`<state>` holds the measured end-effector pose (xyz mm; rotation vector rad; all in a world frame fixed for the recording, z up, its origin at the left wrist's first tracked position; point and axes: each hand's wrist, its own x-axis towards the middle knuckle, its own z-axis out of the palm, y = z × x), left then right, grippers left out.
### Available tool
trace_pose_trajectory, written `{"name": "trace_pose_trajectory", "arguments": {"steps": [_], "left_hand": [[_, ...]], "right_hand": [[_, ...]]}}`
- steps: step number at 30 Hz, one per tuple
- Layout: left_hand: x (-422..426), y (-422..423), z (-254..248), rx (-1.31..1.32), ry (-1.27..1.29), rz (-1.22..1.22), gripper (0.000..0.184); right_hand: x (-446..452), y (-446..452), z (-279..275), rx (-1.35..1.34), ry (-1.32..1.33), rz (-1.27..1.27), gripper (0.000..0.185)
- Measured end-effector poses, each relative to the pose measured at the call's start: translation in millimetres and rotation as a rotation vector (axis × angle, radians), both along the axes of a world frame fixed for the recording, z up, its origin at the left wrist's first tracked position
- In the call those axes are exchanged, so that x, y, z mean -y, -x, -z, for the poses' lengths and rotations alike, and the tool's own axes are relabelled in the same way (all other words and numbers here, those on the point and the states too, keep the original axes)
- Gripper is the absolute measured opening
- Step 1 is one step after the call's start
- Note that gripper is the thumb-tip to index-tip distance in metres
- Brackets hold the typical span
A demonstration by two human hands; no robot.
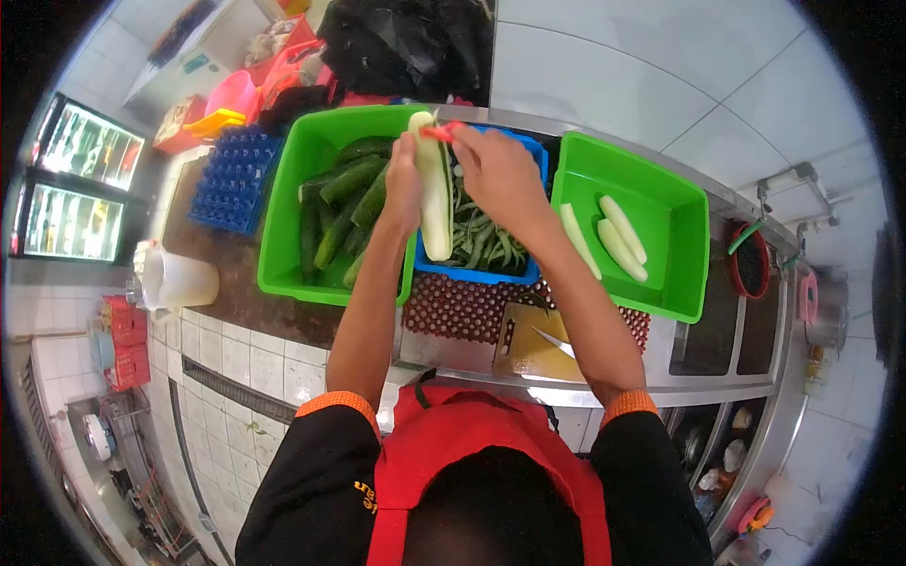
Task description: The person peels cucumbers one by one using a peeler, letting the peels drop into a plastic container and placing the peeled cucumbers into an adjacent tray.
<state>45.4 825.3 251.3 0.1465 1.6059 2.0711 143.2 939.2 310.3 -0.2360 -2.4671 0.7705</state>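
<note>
My left hand (404,184) is closed around a long, mostly peeled cucumber (436,212), pale with a strip of dark green skin along its right side. A red-handled peeler (438,132) is gripped in my right hand (498,174), close to the cucumber's upper end. Beneath both hands sits a blue tub (491,275) with green peel strips (481,236) in it. On the left, a green tub (274,255) holds several unpeeled cucumbers (349,184). In another green tub (675,217) on the right lie three peeled ones (621,247).
A knife (555,341) lies on a yellowish cutting board (524,344) near the counter's front edge. Blue egg trays (236,179) and a white pitcher (179,280) stand at the left. A red bowl (750,264) and a sink (708,344) are at the right.
</note>
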Motion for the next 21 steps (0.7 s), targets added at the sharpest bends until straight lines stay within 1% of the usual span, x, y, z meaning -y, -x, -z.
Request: {"name": "trace_pose_trajectory", "arguments": {"steps": [1,2,4,5,6,8,9,11,12,14,15,16,17,18,19,20,21], "left_hand": [[0.1,2.5,-1.3,0.028,-0.03,-0.058,0.042],[1.9,8.5,2.0,0.032,-0.029,-0.065,0.042],[7.3,32.5,16.7,0.165,-0.129,-0.222,0.046],[10.7,43.6,25.0,0.115,-0.073,-0.269,0.053],[15.5,47.6,23.2,0.116,-0.073,-0.27,0.053],[24.5,51.0,14.8,0.222,-0.235,-0.238,0.056],[27.1,52.0,10.5,0.222,-0.255,-0.225,0.058],[30.7,49.4,3.0,0.225,-0.274,-0.202,0.057],[32.0,49.3,-0.3,0.222,-0.297,-0.188,0.056],[35.6,50.6,3.0,0.224,-0.352,-0.159,0.057],[38.3,49.6,4.6,0.24,-0.417,-0.091,0.057],[40.7,45.8,2.0,0.258,-0.481,-0.024,0.057],[40.9,41.8,0.1,0.272,-0.54,-0.008,0.056],[41.7,37.3,-2.2,0.269,-0.542,-0.008,0.056],[43.2,32.6,-3.9,0.298,-0.63,0.081,0.056],[44.4,27.5,-5.0,0.325,-0.716,0.168,0.055],[41.7,17.6,-10.9,0.293,-0.575,0.128,0.054]], "right_hand": [[6.1,-10.1,2.2,0.002,-0.002,-0.008,0.017],[15.7,-26.2,7.4,0.062,0.017,-0.051,0.016],[34.9,-60.3,19.6,0.177,0.058,-0.094,0.016],[41.9,-76.5,24.9,0.236,0.08,-0.094,0.016],[42.9,-88.6,26.6,0.237,0.08,-0.096,0.016],[40.5,-108.4,29.6,0.32,0.167,-0.15,0.019],[37.0,-109.9,28.7,0.32,0.172,-0.142,0.019],[25.6,-107.8,20.9,0.104,0.166,-0.086,0.02],[20.7,-105.2,14.8,0.1,0.162,-0.078,0.02],[11.2,-96.9,4.0,0.182,0.456,-0.01,0.021],[-0.2,-91.8,21.9,0.256,0.51,-0.019,0.023],[-8.4,-88.7,21.4,0.252,0.508,-0.018,0.023],[-15.0,-85.6,20.8,0.453,0.799,-0.061,0.023],[-19.2,-84.5,20.3,0.657,1.088,-0.107,0.024],[-21.0,-86.1,21.4,0.658,1.084,-0.111,0.024],[-21.8,-88.0,24.1,0.534,1.299,-0.176,0.027],[-20.6,-89.3,26.8,0.403,1.512,-0.242,0.032]]}}
